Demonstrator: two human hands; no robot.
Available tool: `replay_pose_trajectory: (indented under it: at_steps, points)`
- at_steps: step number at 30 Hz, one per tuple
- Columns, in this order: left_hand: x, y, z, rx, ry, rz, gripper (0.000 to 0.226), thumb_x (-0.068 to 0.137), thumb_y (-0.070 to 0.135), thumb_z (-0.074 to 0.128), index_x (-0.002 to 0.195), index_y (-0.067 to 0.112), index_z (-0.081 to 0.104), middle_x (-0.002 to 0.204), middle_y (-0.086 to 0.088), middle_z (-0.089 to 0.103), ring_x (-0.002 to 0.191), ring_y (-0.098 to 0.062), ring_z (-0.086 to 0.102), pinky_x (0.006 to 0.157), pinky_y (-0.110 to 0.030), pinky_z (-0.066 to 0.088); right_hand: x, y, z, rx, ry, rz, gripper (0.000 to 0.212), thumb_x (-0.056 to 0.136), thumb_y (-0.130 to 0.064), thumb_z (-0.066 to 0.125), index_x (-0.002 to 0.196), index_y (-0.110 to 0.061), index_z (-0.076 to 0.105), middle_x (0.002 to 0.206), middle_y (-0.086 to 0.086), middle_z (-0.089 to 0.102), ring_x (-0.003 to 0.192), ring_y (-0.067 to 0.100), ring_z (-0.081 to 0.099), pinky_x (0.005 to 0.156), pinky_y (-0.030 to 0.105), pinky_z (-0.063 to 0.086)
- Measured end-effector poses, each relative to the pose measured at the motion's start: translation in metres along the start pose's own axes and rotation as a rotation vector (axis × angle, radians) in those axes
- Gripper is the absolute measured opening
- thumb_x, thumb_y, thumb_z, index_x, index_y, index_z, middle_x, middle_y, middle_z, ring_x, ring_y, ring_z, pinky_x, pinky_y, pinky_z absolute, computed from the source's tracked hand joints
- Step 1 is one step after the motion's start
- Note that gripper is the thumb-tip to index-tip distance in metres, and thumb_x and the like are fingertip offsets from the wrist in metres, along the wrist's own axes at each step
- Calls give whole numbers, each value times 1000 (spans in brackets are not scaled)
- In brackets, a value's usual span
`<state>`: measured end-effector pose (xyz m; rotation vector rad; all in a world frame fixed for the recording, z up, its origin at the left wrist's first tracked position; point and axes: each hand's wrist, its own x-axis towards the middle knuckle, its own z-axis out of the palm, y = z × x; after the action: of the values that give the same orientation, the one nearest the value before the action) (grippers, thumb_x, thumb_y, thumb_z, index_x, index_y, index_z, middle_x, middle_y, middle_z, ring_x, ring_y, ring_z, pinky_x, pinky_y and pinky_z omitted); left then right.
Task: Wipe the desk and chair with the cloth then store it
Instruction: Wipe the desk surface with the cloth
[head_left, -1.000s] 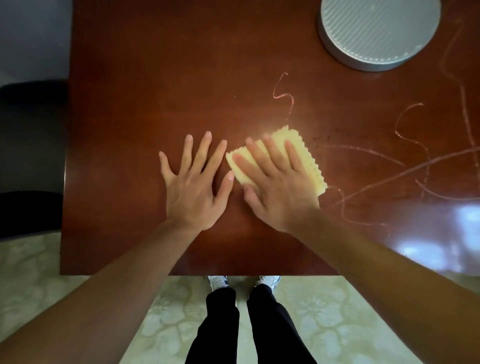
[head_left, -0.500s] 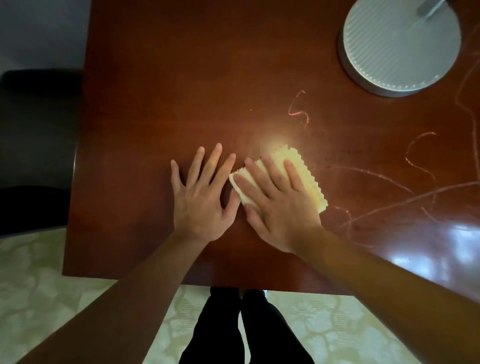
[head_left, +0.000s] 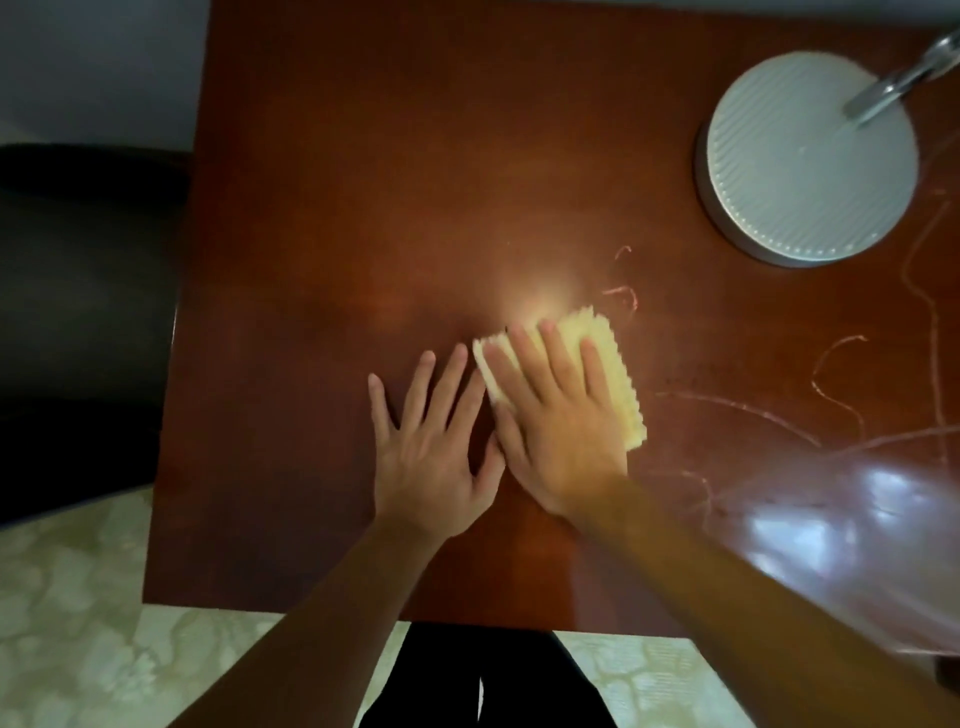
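A folded yellow cloth (head_left: 618, 374) with a zigzag edge lies on the dark red wooden desk (head_left: 363, 208). My right hand (head_left: 556, 421) presses flat on the cloth with straight, spread fingers and covers most of it. My left hand (head_left: 431, 441) rests flat on the bare desk just to the left, its fingers spread, its thumb touching the right hand. Pale chalk-like scribbles (head_left: 831, 384) mark the desk to the right of the cloth. A dark chair (head_left: 83, 312) stands at the desk's left side.
A round grey lamp base (head_left: 800, 161) with a metal stem (head_left: 904, 78) sits at the desk's far right. The desk's near edge runs just above my dark trousers (head_left: 483, 675). Pale patterned floor (head_left: 67, 597) lies below. Glare covers the desk's right near corner.
My right hand has slid the cloth a little to the right and away from me, towards the scribbles. My left hand stays flat beside it. The view has shifted.
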<state>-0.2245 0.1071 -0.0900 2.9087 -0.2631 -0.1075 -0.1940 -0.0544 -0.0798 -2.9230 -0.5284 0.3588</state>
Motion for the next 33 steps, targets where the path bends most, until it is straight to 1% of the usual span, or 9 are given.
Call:
replay_pose_trajectory:
  at_steps: [5, 7, 11, 14, 17, 19, 22, 28, 33]
  points:
    - [1, 1, -1, 3, -3, 6, 64, 91, 46, 48, 148, 16, 47, 161, -3, 32, 150, -28, 24, 113, -71, 16, -9, 4, 5, -32, -55, -7, 56, 103, -41, 22, 158, -27, 19, 166, 1, 13, 153, 25, 3, 122, 53, 6]
    - [1, 1, -1, 3, -4, 3, 65, 90, 46, 49, 148, 16, 47, 161, -3, 32, 150, -28, 25, 113, -71, 16, 16, 8, -1, -32, -47, 14, 56, 103, -41, 21, 158, -29, 18, 166, 1, 12, 153, 25, 2, 123, 50, 2]
    - [2, 1, -1, 16, -60, 0, 68, 89, 47, 47, 150, 17, 44, 162, -3, 30, 150, -29, 23, 113, -72, 15, 99, 21, -19, 13, 50, 182, 58, 103, -41, 16, 158, -26, 15, 166, 3, 8, 153, 26, -1, 122, 51, 0]
    - [3, 1, -1, 27, -74, -3, 68, 89, 47, 47, 150, 18, 42, 161, -4, 30, 149, -30, 25, 112, -73, 16, 144, 24, -29, -1, 22, 227, 57, 103, -41, 13, 159, -27, 8, 167, 1, 0, 153, 25, -8, 122, 52, -3]
    - [2, 1, -1, 13, -67, -5, 68, 89, 47, 48, 150, 19, 42, 161, -3, 30, 149, -29, 25, 113, -72, 16, 126, 22, -28, -7, 30, 89, 55, 105, -39, 17, 158, -27, 12, 167, 1, 4, 153, 25, -6, 122, 51, -2]
    - [2, 1, 0, 4, -36, -5, 67, 88, 47, 50, 149, 19, 44, 161, -1, 30, 150, -28, 25, 114, -71, 16, 82, 20, -19, -21, 42, -17, 54, 105, -38, 24, 158, -27, 19, 166, 1, 11, 153, 25, 0, 122, 51, 2]
    - [0, 0, 2, -21, 18, 2, 65, 88, 45, 53, 147, 18, 47, 160, -1, 32, 150, -27, 26, 114, -70, 16, 12, 22, -4, -45, 13, -61, 54, 104, -39, 26, 156, -26, 25, 165, 2, 16, 153, 26, 4, 122, 54, 8]
    - [0, 1, 0, -20, 1, 8, 65, 90, 44, 51, 149, 18, 45, 161, -2, 31, 151, -27, 23, 114, -70, 15, -9, 26, 4, -54, -3, -59, 55, 102, -42, 27, 155, -28, 28, 164, 2, 18, 153, 26, 6, 122, 55, 10]
    - [-1, 0, 1, -2, -14, 3, 64, 92, 46, 47, 150, 19, 43, 161, -1, 31, 151, -26, 22, 116, -69, 13, 68, 83, -31, 43, 23, 134, 59, 99, -50, 22, 156, -34, 20, 166, 0, 10, 153, 26, -1, 121, 50, -1]
